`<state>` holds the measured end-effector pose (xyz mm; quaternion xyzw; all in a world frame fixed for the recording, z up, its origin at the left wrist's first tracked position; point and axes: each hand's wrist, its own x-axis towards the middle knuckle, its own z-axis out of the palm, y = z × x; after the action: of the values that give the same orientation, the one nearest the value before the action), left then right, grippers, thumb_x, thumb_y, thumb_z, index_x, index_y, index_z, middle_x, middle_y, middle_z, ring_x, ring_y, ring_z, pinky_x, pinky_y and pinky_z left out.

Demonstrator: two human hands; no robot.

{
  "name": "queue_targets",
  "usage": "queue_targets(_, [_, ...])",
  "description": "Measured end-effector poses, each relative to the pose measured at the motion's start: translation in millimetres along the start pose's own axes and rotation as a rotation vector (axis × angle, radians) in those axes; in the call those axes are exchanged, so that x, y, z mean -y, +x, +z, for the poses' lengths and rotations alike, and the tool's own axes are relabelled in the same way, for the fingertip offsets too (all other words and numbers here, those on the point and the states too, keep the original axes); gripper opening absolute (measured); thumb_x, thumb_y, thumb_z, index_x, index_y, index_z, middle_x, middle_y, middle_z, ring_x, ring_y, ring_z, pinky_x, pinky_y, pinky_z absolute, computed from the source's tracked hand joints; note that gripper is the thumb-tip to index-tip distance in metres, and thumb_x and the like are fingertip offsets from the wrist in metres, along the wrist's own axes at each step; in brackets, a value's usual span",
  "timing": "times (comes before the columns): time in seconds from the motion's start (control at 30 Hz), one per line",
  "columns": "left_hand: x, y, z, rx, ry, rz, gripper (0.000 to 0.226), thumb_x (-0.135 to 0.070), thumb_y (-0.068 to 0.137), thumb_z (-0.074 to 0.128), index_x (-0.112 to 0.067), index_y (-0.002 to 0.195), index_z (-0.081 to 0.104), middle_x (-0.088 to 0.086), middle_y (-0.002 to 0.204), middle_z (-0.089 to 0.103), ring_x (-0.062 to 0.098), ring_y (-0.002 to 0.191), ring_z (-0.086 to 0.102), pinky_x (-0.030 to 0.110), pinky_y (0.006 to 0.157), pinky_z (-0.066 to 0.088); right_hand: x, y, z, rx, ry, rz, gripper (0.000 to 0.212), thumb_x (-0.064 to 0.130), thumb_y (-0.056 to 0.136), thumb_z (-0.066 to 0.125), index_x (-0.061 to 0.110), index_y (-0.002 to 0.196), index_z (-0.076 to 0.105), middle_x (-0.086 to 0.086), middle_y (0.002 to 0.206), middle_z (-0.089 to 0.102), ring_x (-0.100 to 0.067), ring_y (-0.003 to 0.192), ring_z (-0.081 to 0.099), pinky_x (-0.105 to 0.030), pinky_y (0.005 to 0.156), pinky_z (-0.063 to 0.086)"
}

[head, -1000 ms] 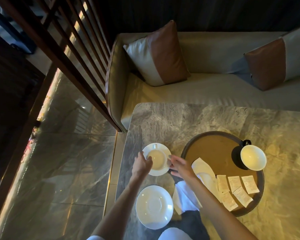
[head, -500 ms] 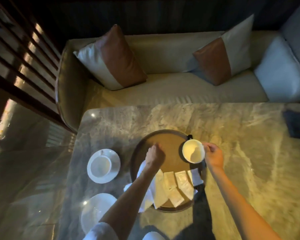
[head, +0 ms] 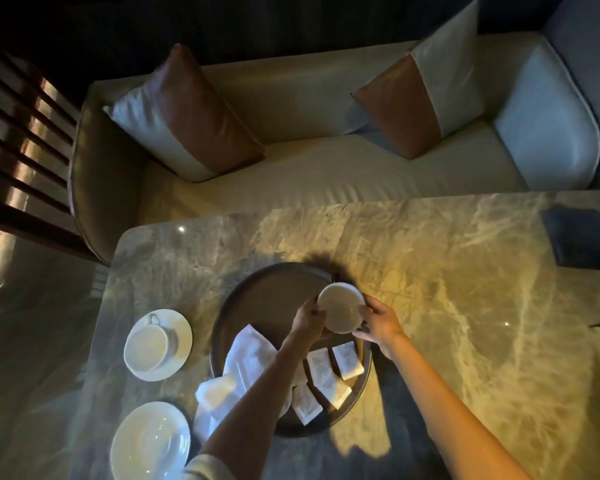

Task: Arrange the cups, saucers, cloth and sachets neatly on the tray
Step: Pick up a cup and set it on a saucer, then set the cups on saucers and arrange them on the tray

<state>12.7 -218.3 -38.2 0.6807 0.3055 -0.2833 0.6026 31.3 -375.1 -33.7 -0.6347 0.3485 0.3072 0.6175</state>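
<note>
Marble, veined and lit yellow, makes up the worktop in front of you, and the round dark tray sits toward its near edge, left of the middle. Your left hand and your right hand both grasp the white cup, one on each side, over the far right part of the tray; whether its base touches the tray or hangs just above it cannot be told from here. Done so far, as I judge it: the sachets lie in a loose fan on the near right part of the tray, some overlapping, and the white cloth is on the tray's near left side, though crumpled and spilling over the rim onto the worktop. Left to do: the second cup stands on its saucer off the tray, close to the worktop's left edge, and the empty saucer lies by the near left corner, also off the tray. You are, I would say, somewhat short of halfway: the cup in your hands needs a saucer under it, the other pair needs to come aboard, the cloth wants folding, and the sachets want squaring up.
</note>
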Motion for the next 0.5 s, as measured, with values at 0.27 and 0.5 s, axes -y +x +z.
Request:
queue_targets(0.27, [-7.1,-14.3,-9.8,0.041,-0.082,-0.016,0.049,0.001,0.091,0.045,-0.014,0.138,0.046,0.007,0.114,0.051,0.029,0.111,0.055,0.034,0.062,0.061,4.8,-13.8,2.9,0.026,-0.005,-0.006,0.035,0.009,0.100,0.051,0.017,0.133,0.059,-0.015,0.133,0.060,-0.036,0.118,0.061,-0.049,0.088,0.057])
queue_targets(0.5, [12.2,-60.8,-61.9,0.005,-0.243,0.000,0.043,0.004,0.094,0.045,-0.008,0.134,0.049,0.018,0.123,0.053,0.036,0.115,0.056,0.042,0.069,0.061,-17.8,-55.0,46.4,0.040,0.030,-0.038,0.043,0.008,0.095,0.061,0.015,0.136,0.055,-0.014,0.136,0.058,-0.034,0.119,0.060,-0.043,0.073,0.062])
